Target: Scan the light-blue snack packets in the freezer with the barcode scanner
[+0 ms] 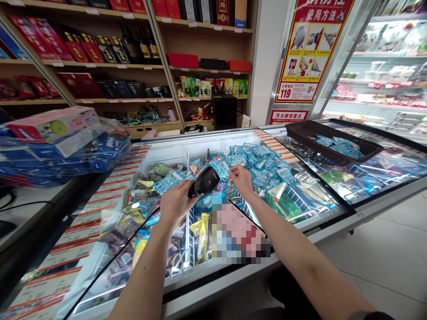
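Note:
My left hand (176, 201) is closed around the handle of a black barcode scanner (207, 181), whose head points right and away from me. A black cable (113, 260) runs from it toward the lower left. My right hand (242, 180) pinches the edge of a small blue packet (221, 168) just beyond the scanner. Beside that hand, a heap of similar blue packets (263, 160) lies on the glass top of a chest freezer (200, 282). More blue packets (171, 181) lie to the left. Nearer me is a flat item (242, 229) blurred by pixelation.
A dark brown basket (363, 153) with some blue packets stands at the right. Plastic-wrapped boxes (63, 144) are stacked at the left. Price labels (96, 213) line the freezer's glass. Shelves (116, 64) with bottles and boxes stand behind, a lit display fridge (387, 80) at far right.

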`<state>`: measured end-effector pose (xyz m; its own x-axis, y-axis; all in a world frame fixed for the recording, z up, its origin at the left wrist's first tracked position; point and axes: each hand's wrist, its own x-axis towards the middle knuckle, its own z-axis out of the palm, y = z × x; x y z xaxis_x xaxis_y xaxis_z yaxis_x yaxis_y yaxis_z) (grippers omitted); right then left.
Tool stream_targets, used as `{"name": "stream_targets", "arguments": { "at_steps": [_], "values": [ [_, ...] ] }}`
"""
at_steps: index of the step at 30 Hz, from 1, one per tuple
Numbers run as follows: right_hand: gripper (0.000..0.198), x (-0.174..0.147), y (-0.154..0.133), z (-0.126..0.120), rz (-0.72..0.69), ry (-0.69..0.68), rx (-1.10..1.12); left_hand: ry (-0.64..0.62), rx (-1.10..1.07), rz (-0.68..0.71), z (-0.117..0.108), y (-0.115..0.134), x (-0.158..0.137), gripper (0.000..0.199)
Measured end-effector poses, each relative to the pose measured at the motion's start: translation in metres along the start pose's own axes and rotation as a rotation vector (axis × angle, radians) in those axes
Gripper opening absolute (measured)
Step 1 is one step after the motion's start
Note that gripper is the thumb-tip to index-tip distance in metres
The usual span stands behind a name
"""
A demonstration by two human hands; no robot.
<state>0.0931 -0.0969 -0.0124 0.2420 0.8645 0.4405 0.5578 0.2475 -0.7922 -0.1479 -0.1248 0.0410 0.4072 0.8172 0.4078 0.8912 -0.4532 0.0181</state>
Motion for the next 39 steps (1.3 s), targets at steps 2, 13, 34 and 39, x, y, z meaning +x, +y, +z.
{"name": "stream_targets", "arguments": {
  "at_steps": [2,13,34,39],
  "values": [
    [0.02,0.0,0.0,0.0,-0.001,-0.004,0.004,0.009,-0.001,0.0,0.0,0.0,0.001,0.033],
    [0.019,-0.002,-0.002,0.002,0.03,-0.016,0.025,0.03,-0.001,0.016,0.0,0.008,0.004,0.034],
    [0.034,0.004,-0.008,-0.027,0.066,0.141,0.083,0.161,0.0,-0.072,0.002,-0.016,-0.001,0.036],
    [0.032,0.01,0.005,-0.037,0.061,0.269,0.035,0.235,0.018,-0.148,0.003,-0.028,-0.003,0.036]
  ]
}}
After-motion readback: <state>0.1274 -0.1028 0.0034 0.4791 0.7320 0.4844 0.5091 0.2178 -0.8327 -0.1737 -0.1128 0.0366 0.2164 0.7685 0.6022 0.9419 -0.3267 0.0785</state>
